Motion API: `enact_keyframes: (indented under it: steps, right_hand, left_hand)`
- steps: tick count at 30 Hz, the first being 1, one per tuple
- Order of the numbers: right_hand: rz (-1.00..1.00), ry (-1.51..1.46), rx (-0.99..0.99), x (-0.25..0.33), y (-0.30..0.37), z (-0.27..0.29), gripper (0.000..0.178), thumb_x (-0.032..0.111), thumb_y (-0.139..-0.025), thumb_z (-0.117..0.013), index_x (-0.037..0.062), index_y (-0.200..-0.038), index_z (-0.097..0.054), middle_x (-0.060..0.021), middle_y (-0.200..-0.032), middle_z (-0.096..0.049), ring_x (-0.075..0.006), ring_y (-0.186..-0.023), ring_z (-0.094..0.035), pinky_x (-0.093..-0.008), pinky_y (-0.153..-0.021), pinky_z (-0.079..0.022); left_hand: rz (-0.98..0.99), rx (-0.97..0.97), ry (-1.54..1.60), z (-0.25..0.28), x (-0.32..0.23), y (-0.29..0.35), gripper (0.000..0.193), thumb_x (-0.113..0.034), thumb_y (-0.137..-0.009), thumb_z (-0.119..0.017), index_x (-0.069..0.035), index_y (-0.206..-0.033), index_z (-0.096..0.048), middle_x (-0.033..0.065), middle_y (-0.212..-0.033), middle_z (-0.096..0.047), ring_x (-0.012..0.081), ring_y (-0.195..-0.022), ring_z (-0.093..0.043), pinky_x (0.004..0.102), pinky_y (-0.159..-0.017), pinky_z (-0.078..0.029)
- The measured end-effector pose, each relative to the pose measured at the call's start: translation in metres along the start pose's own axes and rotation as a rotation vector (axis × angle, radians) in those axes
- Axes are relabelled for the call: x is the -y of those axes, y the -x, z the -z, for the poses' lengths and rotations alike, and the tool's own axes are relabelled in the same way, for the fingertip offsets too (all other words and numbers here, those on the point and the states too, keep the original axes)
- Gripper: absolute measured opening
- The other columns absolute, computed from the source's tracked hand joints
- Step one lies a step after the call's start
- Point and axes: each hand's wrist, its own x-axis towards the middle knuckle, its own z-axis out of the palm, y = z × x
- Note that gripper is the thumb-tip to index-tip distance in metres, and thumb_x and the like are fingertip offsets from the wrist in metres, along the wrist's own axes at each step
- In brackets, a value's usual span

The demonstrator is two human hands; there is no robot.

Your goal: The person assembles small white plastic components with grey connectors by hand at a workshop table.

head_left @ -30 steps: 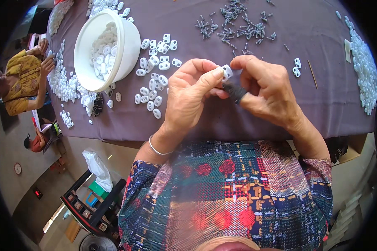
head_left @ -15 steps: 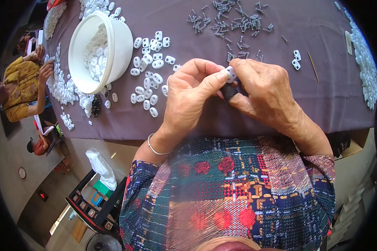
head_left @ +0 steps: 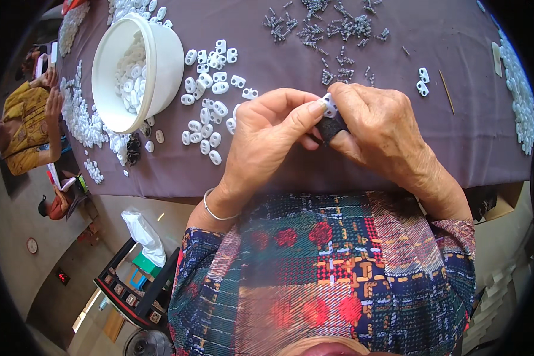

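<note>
A white two-holed cord lock [head_left: 330,105] is pinched between both hands above the near part of the table. My left hand [head_left: 261,130] grips its left side with thumb and forefinger. From the right, my right hand [head_left: 385,124] closes on the same piece, its fingertips partly hidden. A black wrap [head_left: 330,127] covers the right thumb. Small metal springs [head_left: 347,26] lie scattered beyond the hands. Left of my left hand are several loose white oval cord lock pieces [head_left: 219,88]. Two white pieces [head_left: 422,82] lie together to the right.
A white tub [head_left: 171,68] partly filled with white pieces stands tilted-looking at left, with a heap of white pieces [head_left: 83,118] beside it. A thin wooden stick [head_left: 447,92] lies at right, near a bluish-white pile [head_left: 516,89]. Another person [head_left: 26,121] sits at the far left.
Both hands keep hold of the cord lock, which has turned slightly between the fingers. The black-wrapped thumb has shifted a little. At far left, the other person's hands have moved.
</note>
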Motion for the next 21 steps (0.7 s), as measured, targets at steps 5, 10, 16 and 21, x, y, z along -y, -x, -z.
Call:
enact_keyframes:
  steps: [5,10,16,21]
  right_hand:
    - [0.025,0.04,0.05,-0.0011,0.0028,-0.006,0.026,0.006,-0.063,-0.064,0.0007,-0.083,-0.049,-0.0114,-0.065,-0.053,-0.0277,-0.06,-0.058,-0.0357,-0.051,-0.047]
    - [0.059,0.057,0.049,0.0001,0.0046,-0.0077,0.029,0.003,-0.061,-0.063,-0.001,-0.086,-0.048,-0.011,-0.066,-0.052,-0.0263,-0.062,-0.058,-0.0351,-0.052,-0.047]
    - [0.058,0.06,0.07,0.001,0.0049,-0.0074,0.031,0.001,-0.059,-0.062,-0.0017,-0.086,-0.048,-0.011,-0.067,-0.051,-0.0253,-0.063,-0.058,-0.0345,-0.054,-0.048]
    - [0.064,0.041,0.066,0.002,0.0049,-0.0069,0.031,0.002,-0.06,-0.062,-0.002,-0.087,-0.048,-0.0108,-0.065,-0.05,-0.0248,-0.061,-0.057,-0.0342,-0.052,-0.047]
  left_hand:
    - [-0.076,-0.027,-0.19,-0.0011,-0.0015,0.0032,0.016,-0.01,-0.085,-0.059,0.005,-0.09,-0.062,0.005,-0.075,-0.063,0.0076,-0.067,-0.058,0.0196,-0.058,-0.049]
    - [-0.129,-0.059,-0.208,-0.0032,0.0038,0.0048,0.015,-0.009,-0.085,-0.059,0.005,-0.09,-0.062,0.0045,-0.074,-0.063,0.0074,-0.066,-0.058,0.0196,-0.059,-0.049]
    - [-0.136,-0.086,-0.186,-0.0046,0.0046,0.0056,0.014,-0.008,-0.084,-0.06,0.005,-0.089,-0.062,0.0042,-0.075,-0.062,0.007,-0.065,-0.057,0.0193,-0.059,-0.049]
    - [-0.188,-0.104,-0.221,-0.0056,0.0047,0.0057,0.012,-0.006,-0.084,-0.06,0.005,-0.089,-0.062,0.0038,-0.075,-0.062,0.0063,-0.065,-0.056,0.0187,-0.059,-0.048]
